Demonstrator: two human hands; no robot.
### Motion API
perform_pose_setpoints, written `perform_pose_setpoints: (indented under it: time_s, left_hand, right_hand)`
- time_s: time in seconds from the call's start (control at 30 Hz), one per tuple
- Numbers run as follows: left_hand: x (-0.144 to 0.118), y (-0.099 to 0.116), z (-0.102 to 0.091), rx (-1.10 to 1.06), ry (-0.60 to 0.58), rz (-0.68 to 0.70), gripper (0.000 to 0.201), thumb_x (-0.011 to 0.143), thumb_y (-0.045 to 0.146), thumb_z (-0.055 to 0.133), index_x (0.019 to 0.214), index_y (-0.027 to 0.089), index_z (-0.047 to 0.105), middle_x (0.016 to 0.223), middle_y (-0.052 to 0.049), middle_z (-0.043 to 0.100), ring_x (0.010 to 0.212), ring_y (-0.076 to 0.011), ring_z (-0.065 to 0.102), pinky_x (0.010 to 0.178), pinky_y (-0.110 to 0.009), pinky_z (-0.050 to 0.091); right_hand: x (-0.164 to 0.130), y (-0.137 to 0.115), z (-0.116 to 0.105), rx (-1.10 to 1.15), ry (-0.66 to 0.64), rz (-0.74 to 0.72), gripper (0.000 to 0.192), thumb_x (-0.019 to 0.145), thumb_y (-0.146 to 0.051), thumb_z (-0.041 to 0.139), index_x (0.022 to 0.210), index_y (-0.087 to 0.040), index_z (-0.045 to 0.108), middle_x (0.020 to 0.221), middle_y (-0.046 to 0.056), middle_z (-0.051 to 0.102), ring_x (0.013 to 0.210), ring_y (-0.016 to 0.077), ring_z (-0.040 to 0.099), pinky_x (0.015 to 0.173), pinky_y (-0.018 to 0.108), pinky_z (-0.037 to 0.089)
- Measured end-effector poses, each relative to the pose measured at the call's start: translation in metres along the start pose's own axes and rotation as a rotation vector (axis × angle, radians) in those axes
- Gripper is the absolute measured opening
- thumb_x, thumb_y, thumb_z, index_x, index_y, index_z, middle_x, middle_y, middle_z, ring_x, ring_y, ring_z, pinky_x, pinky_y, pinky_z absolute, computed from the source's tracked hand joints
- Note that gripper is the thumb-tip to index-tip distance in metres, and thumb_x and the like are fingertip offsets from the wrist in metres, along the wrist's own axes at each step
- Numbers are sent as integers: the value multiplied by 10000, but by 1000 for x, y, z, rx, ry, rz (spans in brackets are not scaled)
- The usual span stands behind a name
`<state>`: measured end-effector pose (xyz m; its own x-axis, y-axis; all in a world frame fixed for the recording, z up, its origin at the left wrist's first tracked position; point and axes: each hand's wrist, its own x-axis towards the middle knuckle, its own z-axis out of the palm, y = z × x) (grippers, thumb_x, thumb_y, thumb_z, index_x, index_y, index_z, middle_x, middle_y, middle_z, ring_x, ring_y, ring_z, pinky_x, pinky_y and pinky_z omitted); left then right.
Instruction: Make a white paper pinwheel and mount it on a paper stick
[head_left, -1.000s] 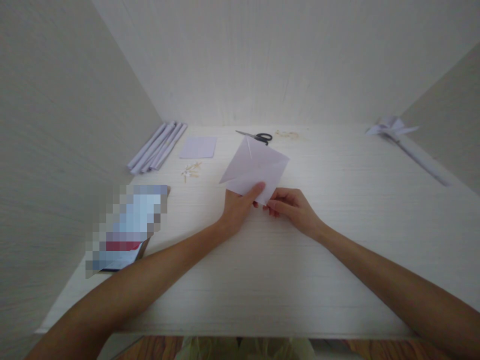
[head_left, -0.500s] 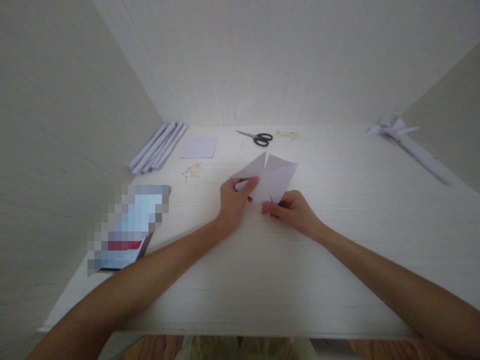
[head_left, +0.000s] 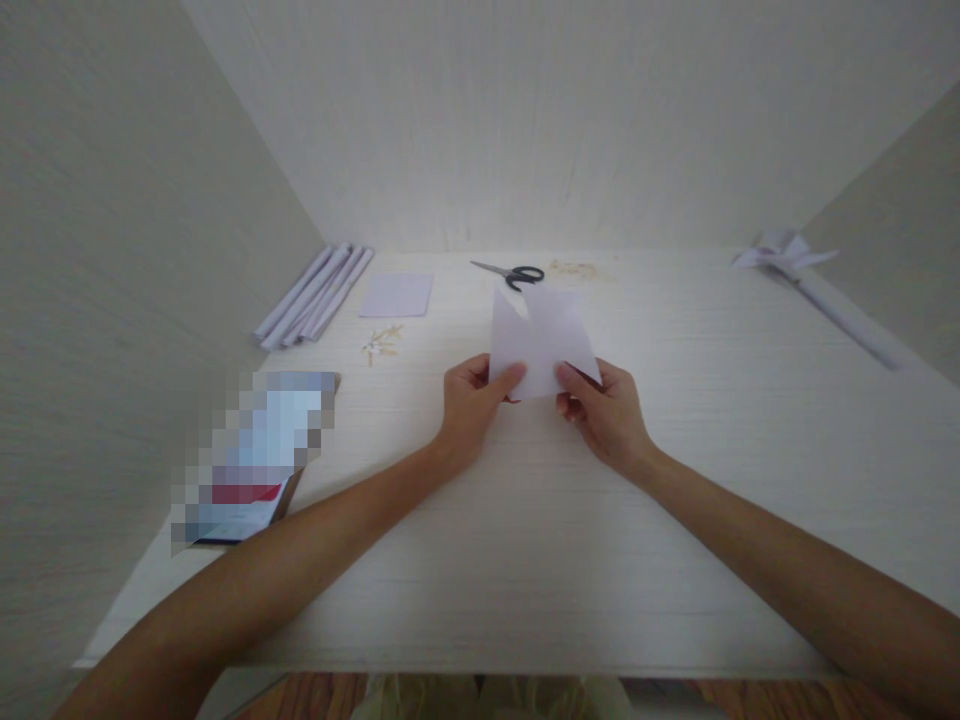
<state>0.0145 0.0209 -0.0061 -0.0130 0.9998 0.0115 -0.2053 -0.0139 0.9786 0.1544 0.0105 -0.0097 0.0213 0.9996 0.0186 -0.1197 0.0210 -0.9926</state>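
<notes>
The fingers of the left hand [head_left: 471, 408] pinched the lower left edge of a white paper sheet [head_left: 541, 338], with the thumb lying on its front. The right hand [head_left: 604, 412] gripped the lower right edge in the same way, thumb on the front and the other fingers behind. The sheet was held between both hands, a little above the white table [head_left: 675, 480], near its middle. It was thin and pale, and a narrow cut or gap ran down from its top edge, so the top looked like two separate points. The lower part stayed in one piece.

Behind the sheet, black-handled scissors [head_left: 511, 272] lay on the table. To the left of them there was a small flat square of paper [head_left: 397, 295], and near it a little heap of small wooden sticks [head_left: 381, 342]. Further left, several rolled paper tubes [head_left: 313, 293] lay side by side at the wall. A blurred flat object [head_left: 251, 455] lay near the left forearm. At the far right, a folded paper shape on a long paper stick [head_left: 814, 285] rested.
</notes>
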Motion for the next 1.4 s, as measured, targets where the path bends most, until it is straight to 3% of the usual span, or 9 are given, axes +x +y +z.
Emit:
perform_pose_setpoints:
  time_s: [0.13, 0.37, 0.5, 0.6, 0.8, 0.97, 1.13, 1.4]
  left_hand:
    - [-5, 0, 2, 29, -125, -52, 185, 568, 279, 679, 654, 128, 618, 619, -9, 618, 540, -94, 528, 529, -221, 443]
    - [-11, 3, 4, 166, -144, -12, 304, 524, 234, 695, 808, 164, 614, 836, -48, 662, 731, -151, 597, 651, -265, 486]
    - [-10, 3, 5, 221, -70, -37, 162, 589, 274, 651, 694, 164, 595, 695, -26, 650, 619, -135, 581, 572, -250, 478]
    - [-8, 4, 5, 184, -56, 5, 116, 645, 280, 607, 614, 172, 578, 596, 4, 621, 546, -117, 559, 555, -242, 464]
    - [-9, 7, 6, 137, -155, 98, 266, 710, 288, 542, 465, 183, 538, 479, 24, 564, 494, -102, 544, 600, -244, 456]
    - [-7, 2, 4, 168, -31, 20, 182, 664, 307, 582, 541, 176, 558, 512, 22, 570, 514, -110, 537, 572, -242, 449]
    - [-4, -1, 2, 183, 95, 17, 158, 603, 309, 638, 672, 176, 588, 691, -1, 626, 645, -122, 569, 661, -257, 457]
    - [-3, -1, 3, 161, 122, 19, 225, 593, 332, 634, 742, 170, 584, 782, -20, 635, 722, -141, 576, 740, -284, 446]
  right_hand:
    - [3, 3, -1, 103, 53, 21, 216, 661, -345, 627, 655, -172, 499, 469, -54, 464, 374, 57, 399, 342, 188, 312]
    - [3, -2, 1, 93, 15, 34, 281, 615, -363, 657, 751, -192, 480, 552, -57, 467, 397, 45, 378, 342, 183, 297]
    - [2, -5, 3, 134, -57, 67, 346, 639, -455, 614, 813, -223, 425, 480, -91, 455, 356, 49, 398, 326, 165, 285]
    - [0, -6, 4, 55, -204, 81, 323, 660, -474, 595, 707, -189, 450, 455, -69, 486, 356, 49, 424, 338, 168, 301]
    - [-3, -9, 5, -81, -322, 76, 376, 745, -459, 509, 554, -135, 525, 462, -22, 505, 379, 38, 412, 365, 176, 303]
    - [-3, -10, 4, -95, -356, 89, 283, 723, -377, 569, 580, -136, 533, 541, -7, 561, 421, 42, 433, 395, 177, 320]
    - [-3, -8, 3, -76, -349, 82, 192, 659, -290, 637, 626, -145, 515, 509, -42, 522, 412, 43, 439, 404, 175, 337]
    - [-2, -7, 2, -41, -369, 91, 158, 623, -236, 641, 628, -149, 509, 528, -36, 531, 420, 47, 445, 413, 184, 349]
